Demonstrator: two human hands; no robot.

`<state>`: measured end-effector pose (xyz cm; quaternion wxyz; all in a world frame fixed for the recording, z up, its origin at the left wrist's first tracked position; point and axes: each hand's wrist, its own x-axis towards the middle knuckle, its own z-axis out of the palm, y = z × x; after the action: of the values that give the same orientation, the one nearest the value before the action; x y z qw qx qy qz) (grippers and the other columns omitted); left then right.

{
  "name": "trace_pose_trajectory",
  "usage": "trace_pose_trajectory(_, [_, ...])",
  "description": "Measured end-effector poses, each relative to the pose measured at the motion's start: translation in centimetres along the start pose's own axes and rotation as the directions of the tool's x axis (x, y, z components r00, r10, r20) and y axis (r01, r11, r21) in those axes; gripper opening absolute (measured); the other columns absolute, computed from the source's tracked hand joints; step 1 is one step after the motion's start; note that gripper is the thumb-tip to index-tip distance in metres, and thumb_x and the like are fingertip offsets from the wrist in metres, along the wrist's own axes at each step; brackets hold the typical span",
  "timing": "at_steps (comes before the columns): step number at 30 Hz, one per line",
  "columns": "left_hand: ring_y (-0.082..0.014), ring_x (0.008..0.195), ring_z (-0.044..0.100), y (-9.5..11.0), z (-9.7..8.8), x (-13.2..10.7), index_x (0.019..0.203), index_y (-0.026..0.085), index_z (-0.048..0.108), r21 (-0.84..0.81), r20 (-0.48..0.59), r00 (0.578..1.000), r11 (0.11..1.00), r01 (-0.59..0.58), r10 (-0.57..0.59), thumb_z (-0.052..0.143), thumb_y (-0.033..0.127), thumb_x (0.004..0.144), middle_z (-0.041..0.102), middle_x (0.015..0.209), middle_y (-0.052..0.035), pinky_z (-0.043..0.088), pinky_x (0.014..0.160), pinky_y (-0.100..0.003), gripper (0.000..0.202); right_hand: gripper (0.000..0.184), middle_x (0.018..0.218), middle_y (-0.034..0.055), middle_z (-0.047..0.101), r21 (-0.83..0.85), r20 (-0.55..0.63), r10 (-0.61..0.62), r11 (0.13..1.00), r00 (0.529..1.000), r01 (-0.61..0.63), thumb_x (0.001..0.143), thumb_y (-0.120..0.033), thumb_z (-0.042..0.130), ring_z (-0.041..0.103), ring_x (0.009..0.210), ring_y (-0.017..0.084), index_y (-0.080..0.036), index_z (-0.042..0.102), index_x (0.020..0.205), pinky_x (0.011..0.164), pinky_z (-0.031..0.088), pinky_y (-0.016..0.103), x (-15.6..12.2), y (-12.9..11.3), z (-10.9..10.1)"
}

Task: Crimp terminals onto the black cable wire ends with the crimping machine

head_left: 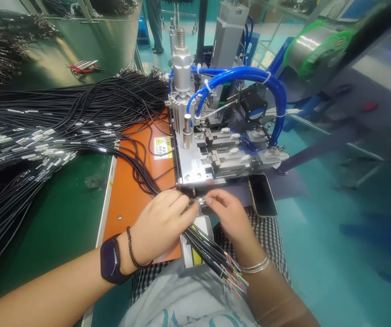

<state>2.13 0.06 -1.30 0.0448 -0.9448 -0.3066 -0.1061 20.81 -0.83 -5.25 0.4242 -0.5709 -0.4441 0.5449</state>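
Note:
My left hand (164,220) is closed over a bundle of black cables (204,245). Stripped ends with thin coloured wires (232,274) fan out below it, over my lap. My right hand (227,211) pinches with thumb and forefinger at the front of the machine (195,165). A small shiny metal piece (201,200) shows at those fingertips; whether they hold it or a wire end is too small to tell. Both hands' fingertips nearly meet there, just under the silver plate.
Many black cables with silvery ends (39,141) cover the green table at left and cross the orange plate (127,204). Blue air hoses (250,75) arch over the machine. A phone (262,195) lies at right. A wire spool (313,47) and a standing person (155,25) are behind.

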Motion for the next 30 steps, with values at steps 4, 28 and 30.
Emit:
trace_pose_trajectory(4, [-0.0206,0.079,0.047,0.0,-0.1,0.0,0.119,0.017,0.053,0.007,0.049,0.999,1.000,0.011,-0.011,0.044,0.009,0.087,0.054,0.083,-0.0059,0.046,0.070,-0.036,0.034,0.014,0.079,0.0010,0.062,-0.064,-0.004,-0.022,0.998,1.000,0.022,0.079,-0.031,0.059,0.055,0.075,0.015,-0.018,0.062,0.077,0.067,0.042,0.026,0.0,-0.1,0.0])
trace_pose_trajectory(28, [-0.0235,0.085,0.054,-0.6,-1.6,-0.8,0.095,0.013,0.061,0.104,0.019,0.998,0.993,0.058,-0.060,0.048,0.009,0.086,0.062,0.094,-0.0088,0.049,0.072,-0.039,0.017,0.018,0.071,0.0002,0.058,-0.150,-0.008,-0.045,0.988,0.999,0.044,0.079,-0.035,0.057,0.051,0.067,0.014,-0.018,0.060,0.074,0.060,0.040,0.025,0.3,-0.5,0.1])
trace_pose_trajectory(30, [-0.0234,0.082,0.054,-0.4,-1.5,-0.7,0.095,0.013,0.061,0.119,0.065,0.995,0.991,0.063,-0.071,0.050,0.007,0.083,0.061,0.093,-0.0087,0.049,0.071,-0.039,0.017,0.019,0.067,-0.0012,0.054,-0.160,0.000,-0.023,0.987,1.000,0.023,0.080,-0.035,0.056,0.047,0.063,0.013,-0.018,0.058,0.073,0.057,0.037,0.024,0.4,-0.3,0.2])
